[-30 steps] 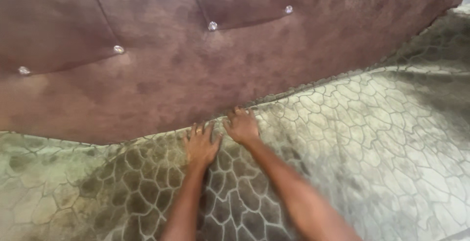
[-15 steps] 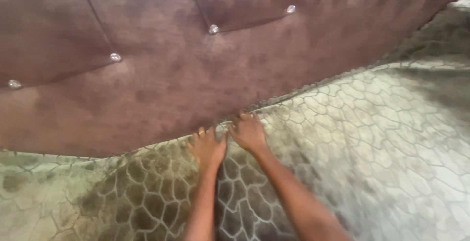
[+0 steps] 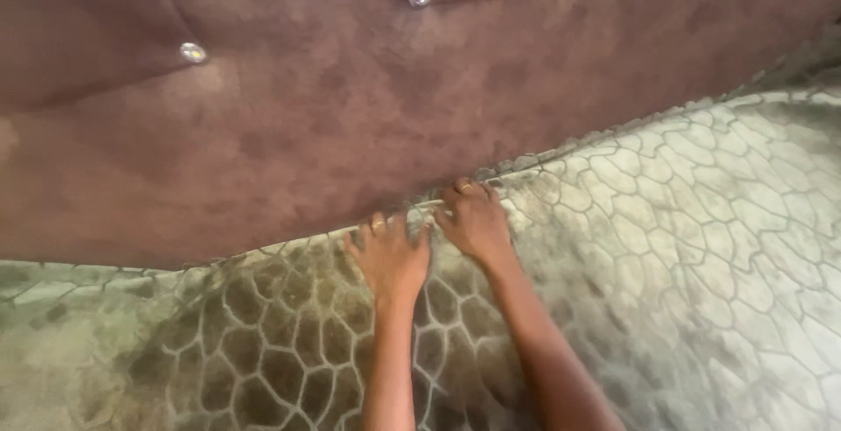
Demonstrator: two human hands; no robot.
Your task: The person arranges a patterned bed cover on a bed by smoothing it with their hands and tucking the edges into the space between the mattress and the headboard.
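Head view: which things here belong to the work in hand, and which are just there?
In the work:
- left hand, fingertips at the seam
- right hand, beside it at the seam
- green patterned cover, pressed by both hands
- brown tufted headboard, meeting the cover's edge

Just there:
- crystal buttons on the headboard

Tufted headboard (image 3: 333, 124) standing behind, filling the far side of the view. Patterned cover (image 3: 683, 247) lying in front, its edge meeting the headboard base. Left hand (image 3: 390, 256) and right hand (image 3: 477, 221) resting side by side on the cover, fingertips at that seam. Buttons (image 3: 193, 52) sitting higher on the headboard.
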